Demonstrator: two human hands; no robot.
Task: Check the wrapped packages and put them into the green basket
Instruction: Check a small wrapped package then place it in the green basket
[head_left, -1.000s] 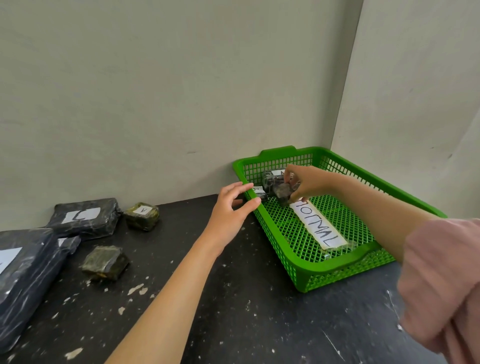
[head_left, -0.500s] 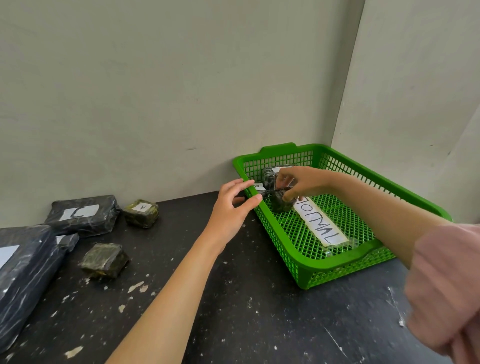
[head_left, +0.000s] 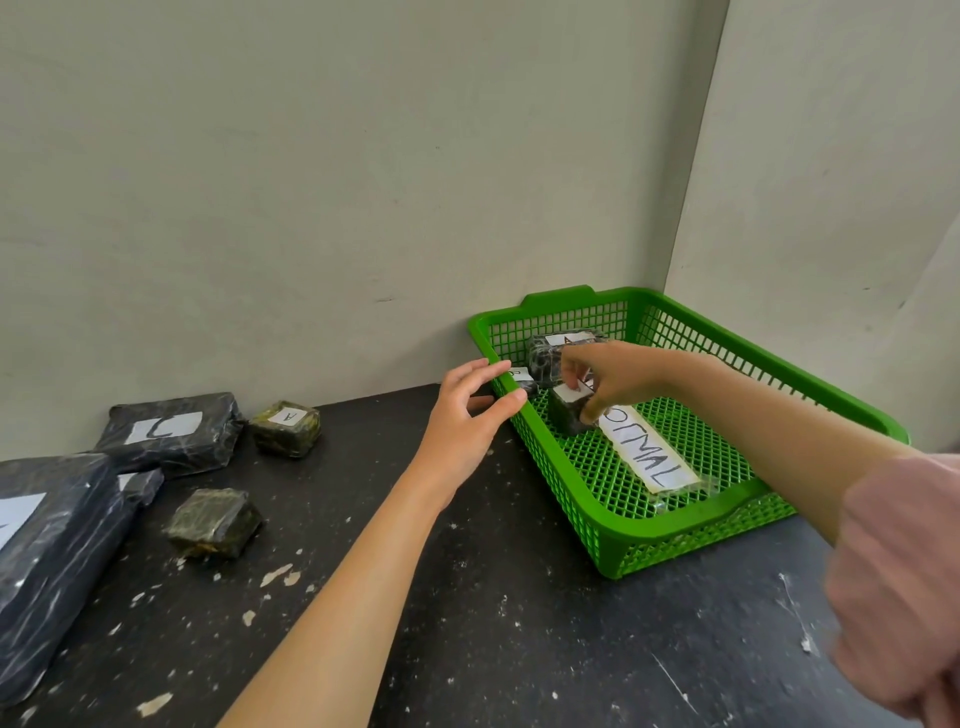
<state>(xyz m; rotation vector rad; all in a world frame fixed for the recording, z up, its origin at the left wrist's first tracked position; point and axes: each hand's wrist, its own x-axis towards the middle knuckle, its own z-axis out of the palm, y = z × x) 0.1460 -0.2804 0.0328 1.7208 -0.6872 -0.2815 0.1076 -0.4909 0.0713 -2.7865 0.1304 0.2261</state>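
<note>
The green basket (head_left: 675, 525) stands in the corner on the black table, a "NORMAL" paper strip (head_left: 647, 452) on its mesh floor. My right hand (head_left: 610, 379) reaches into it and pinches a small dark wrapped package (head_left: 566, 415) with a white label, set on the basket floor. Two more wrapped packages lie behind it, one (head_left: 545, 353) near the back wall and one (head_left: 522, 378) at the left rim. My left hand (head_left: 467, 415) hovers open just outside the basket's left rim, holding nothing. On the table to the left lie a small package marked "A" (head_left: 285, 428) and an unlabelled one (head_left: 214, 522).
Larger black wrapped parcels sit at the far left: one with a white label (head_left: 169, 434) by the wall and a big one (head_left: 49, 561) at the table's left edge. Walls close in behind and to the right of the basket. White paint flecks dot the table.
My right hand has lowered the small package from above the basket down onto its floor, left of the paper strip. My left hand has stayed by the rim.
</note>
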